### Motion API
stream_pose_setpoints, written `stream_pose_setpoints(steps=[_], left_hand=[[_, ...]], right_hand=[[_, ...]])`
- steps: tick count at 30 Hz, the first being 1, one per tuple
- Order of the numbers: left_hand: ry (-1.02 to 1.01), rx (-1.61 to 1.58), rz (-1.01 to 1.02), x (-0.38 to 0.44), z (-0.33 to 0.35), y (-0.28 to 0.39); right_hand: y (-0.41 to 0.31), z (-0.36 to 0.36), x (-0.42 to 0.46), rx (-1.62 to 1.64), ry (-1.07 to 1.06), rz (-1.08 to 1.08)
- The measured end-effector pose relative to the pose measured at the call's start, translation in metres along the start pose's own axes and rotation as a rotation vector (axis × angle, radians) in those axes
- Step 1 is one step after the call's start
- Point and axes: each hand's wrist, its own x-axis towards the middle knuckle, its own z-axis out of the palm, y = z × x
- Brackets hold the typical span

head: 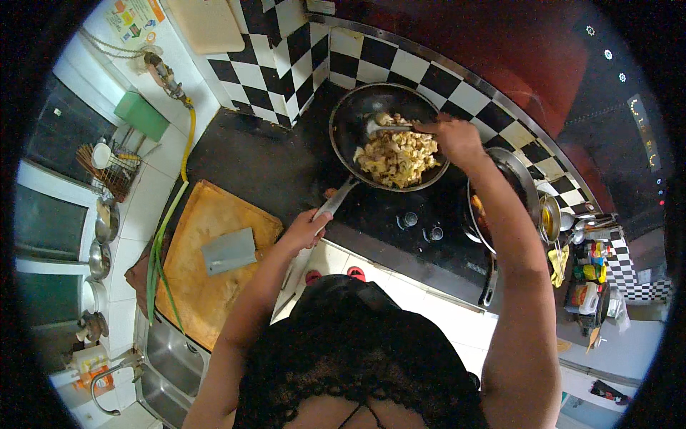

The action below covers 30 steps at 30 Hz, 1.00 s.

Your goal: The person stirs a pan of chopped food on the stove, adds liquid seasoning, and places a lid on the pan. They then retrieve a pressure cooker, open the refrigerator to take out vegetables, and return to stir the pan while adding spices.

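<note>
My left hand (310, 230) is closed around the pale handle of a dark frying pan (351, 110) over the hob. Chopped, yellowish-brown food (399, 158) lies in the pan. My right hand (458, 140) reaches over the pan's right side and grips a metal spatula or spoon (391, 128), its head resting at the upper part of the food. Left of my left hand, a cleaver (229, 251) lies flat on a wooden chopping board (198, 300). Green onion stalks (161, 249) lie along the board's left edge.
A second pan (504, 155) with food stands under my right forearm, its handle jutting past the counter's front edge. Beyond it are a small bowl (550, 219), ladles and bottles (587, 297). A steel sink (174, 354) is at lower left; a checkered tile wall (410, 64) borders the hob.
</note>
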Motion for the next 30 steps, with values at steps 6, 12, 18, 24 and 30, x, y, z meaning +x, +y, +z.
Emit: stream_pose_setpoints(steps=[6,12,18,24,30], left_hand=[[-0.011,-0.039,-0.012,0.002,0.0,-0.001],[-0.026,0.036,-0.021,0.006,0.0,0.0],[-0.034,0.04,-0.004,0.005,-0.004,-0.003],[-0.084,0.027,-0.008,0.008,-0.002,-0.003],[-0.054,-0.006,-0.033,-0.001,-0.001,0.001]], right_hand=[[0.048,0.005,-0.064,0.239,-0.008,0.23],[0.085,-0.025,-0.116,0.571,0.145,0.212],[0.08,-0.081,-0.149,0.63,-0.284,0.334],[-0.015,-0.003,-0.148,0.399,-0.103,0.452],[-0.032,0.024,-0.157,0.781,0.188,0.53]])
